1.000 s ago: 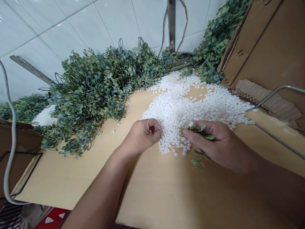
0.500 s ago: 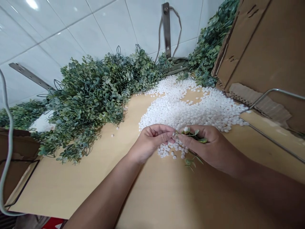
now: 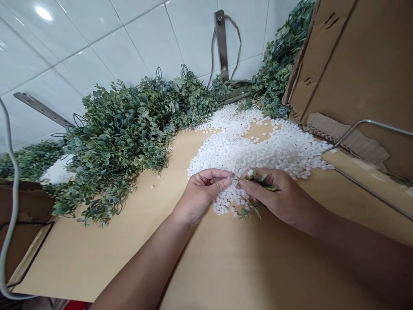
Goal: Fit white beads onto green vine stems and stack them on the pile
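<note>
My right hand [image 3: 274, 187] is closed round an artificial green leaf sprig [image 3: 250, 212]. Some leaves poke out above the fingers and others hang below the palm; a white piece shows at its upper part. My left hand [image 3: 209, 187] pinches a small pale piece [image 3: 231, 178] between thumb and forefinger, close to the tips of the right fingers. That piece looks like one of the white flower-like pieces, though the fingertips mostly cover it. Just beyond both hands spreads a heap of small white flower-like pieces [image 3: 238, 148], with several lying under them.
A large pile of artificial greenery [image 3: 129, 125] lies at the left and back of the tan table [image 3: 129, 254]. Cardboard [image 3: 361, 73] and a bent metal rod [image 3: 355, 129] stand at the right. A pale cable [image 3: 13, 189] hangs at far left, before the tiled wall [image 3: 142, 43].
The fingertips of the two hands have drawn slightly apart. The hanging leaves of the sprig have swung left below the right hand. The view has shifted a little.
</note>
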Available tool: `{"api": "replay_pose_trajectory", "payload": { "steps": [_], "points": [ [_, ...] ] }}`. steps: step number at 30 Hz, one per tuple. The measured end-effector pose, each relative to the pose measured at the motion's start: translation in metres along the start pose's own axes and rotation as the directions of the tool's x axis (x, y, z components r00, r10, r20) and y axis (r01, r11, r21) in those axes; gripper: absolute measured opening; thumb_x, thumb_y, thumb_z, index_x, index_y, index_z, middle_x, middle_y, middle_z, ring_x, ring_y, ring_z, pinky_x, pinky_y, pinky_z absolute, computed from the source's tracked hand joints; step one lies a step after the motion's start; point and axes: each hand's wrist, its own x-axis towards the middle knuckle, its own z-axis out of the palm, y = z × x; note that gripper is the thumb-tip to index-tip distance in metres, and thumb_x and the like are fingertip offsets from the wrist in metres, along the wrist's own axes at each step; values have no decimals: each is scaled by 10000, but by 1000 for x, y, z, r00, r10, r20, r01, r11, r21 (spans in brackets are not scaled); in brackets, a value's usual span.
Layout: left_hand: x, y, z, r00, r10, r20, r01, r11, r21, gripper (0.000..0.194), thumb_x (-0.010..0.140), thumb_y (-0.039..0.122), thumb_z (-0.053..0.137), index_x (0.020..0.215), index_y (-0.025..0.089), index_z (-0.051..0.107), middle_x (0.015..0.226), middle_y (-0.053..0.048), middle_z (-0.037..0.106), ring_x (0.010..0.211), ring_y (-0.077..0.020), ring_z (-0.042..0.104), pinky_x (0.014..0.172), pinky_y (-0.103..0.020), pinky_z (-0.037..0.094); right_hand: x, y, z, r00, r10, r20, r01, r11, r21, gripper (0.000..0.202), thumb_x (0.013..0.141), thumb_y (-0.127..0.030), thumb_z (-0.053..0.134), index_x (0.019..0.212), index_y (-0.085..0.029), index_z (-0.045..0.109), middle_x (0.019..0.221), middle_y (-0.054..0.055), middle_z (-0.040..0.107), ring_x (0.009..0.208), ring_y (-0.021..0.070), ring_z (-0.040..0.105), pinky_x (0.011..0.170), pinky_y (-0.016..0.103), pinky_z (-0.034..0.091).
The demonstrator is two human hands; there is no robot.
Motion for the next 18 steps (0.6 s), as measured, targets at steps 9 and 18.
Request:
{"api": "replay_pose_trajectory", "payload": {
  "steps": [9,18],
  "points": [
    [0,1,0,997,-80,10,80,996,-29,244,484,209,823,694,145,718,596,-9,674,551,-75,593,557,-172,464,0,2,2,1000,11,2,-11,1000,-19,274,790,-318,472,560,-182,412,524,-47,378,514,82,360,488,220,317],
    [0,-1,1,998,-51,30,51,999,12,211,513,241,816,673,147,715,578,-8,681,561,-78,604,592,-182,457,0,-1,2,998,-7,-63,3,998,-65,222,756,-280,474,562,-174,456,512,-39,407,509,87,382,487,227,324]
  ]
}}
